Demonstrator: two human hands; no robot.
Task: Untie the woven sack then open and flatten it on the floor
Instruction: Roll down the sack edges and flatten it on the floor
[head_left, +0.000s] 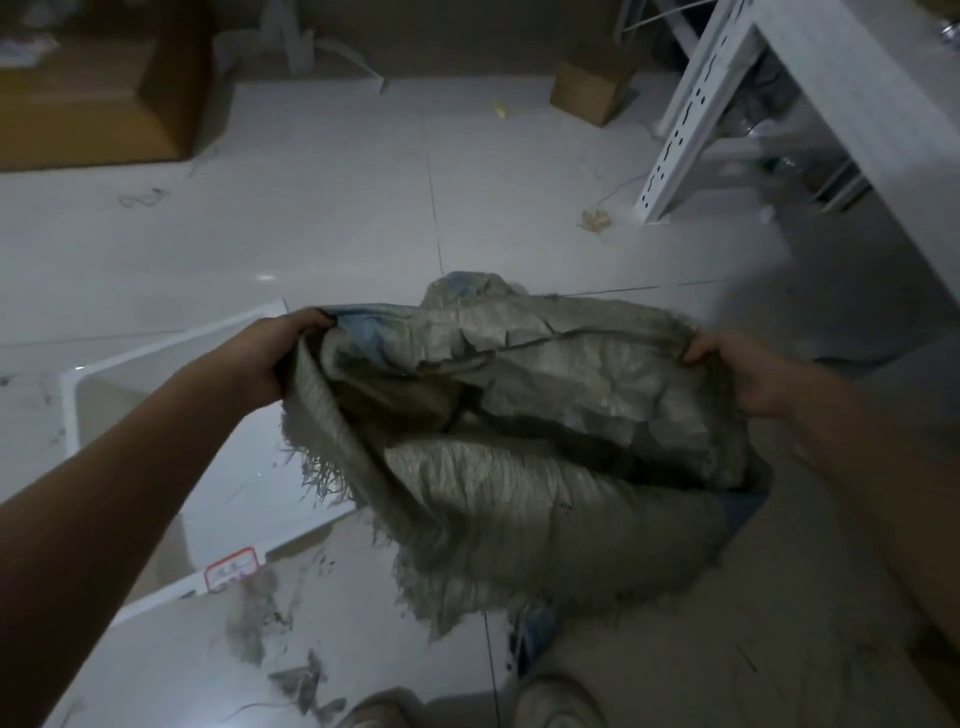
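Here, a person stands over a pale tiled floor (337, 218) and holds a grey woven sack (519, 467) up by its mouth, both hands spread wide apart. The left hand (270, 358) grips the left end of the sack's rim with fingers curled over the fabric; the right hand (743, 374) pinches the opposite end, fingers folded round the edge. No tie shows at the mouth, which gapes between the hands, so the untying appears done and the opening under way. The sack hangs crumpled in the air, its frayed lower edge dangling just above the floor near the person's shoes (550, 701); it is not yet laid down or flattened. A white tray (156, 353) with a red-bordered label lies on the floor just beside and partly beneath the sack's left side, and dark smears and scraps mark the tiles near the feet. A cardboard box (592, 91) and the slotted leg of a white metal rack (691, 119) stand well apart at the back. The likely trouble: lowered from here, the sack could drape over the tray's raised rim and refuse to lie flat, or pick up the grime below; its ragged, unravelling weave may also tear further if pulled hard by the two ends.
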